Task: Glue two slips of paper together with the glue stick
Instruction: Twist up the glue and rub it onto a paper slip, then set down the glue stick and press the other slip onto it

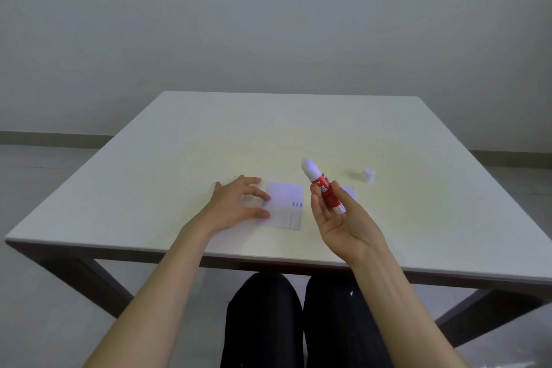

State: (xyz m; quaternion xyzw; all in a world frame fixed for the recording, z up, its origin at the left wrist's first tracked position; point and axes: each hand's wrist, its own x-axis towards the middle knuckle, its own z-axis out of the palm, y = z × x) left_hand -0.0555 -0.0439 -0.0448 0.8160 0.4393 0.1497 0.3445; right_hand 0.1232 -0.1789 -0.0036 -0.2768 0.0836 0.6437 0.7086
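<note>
1. Pale grey walls stood behind a white counter (185,134) with dark legs, and the person sat at its near edge.
2. On the counter a slip of paper (283,207) with small blue marks lay flat. A second slip (350,192) lay just to its right, mostly hidden behind the right hand.
3. The left hand (239,203) rested at the first slip's left edge, its fingertips (266,213) touching the paper. Its grip was released: it pinned rather than clasped.
4. The right hand (337,218) was raised over the counter with its grip grasping the glue stick (324,188) loosely, thumb on one side and fingers behind the red barrel, the white glue end pointing up and away.
5. A small white cap (368,174) stood apart, farther right on the counter, so the stick looked uncapped and ready.
6. Handling, as a judgement: the slips looked very light and limp, likely to slide or curl under a dragged stick. Pinning one near an edge with flat fingertips, clear of the glued area, seemed the best hold.
7. The stick looked light and rigid, its smooth barrel easy to roll. A firmer hold around the red middle would steady it, keeping fingers off the soft, tacky tip.
8. Pressing too hard might crumple the paper.
</note>
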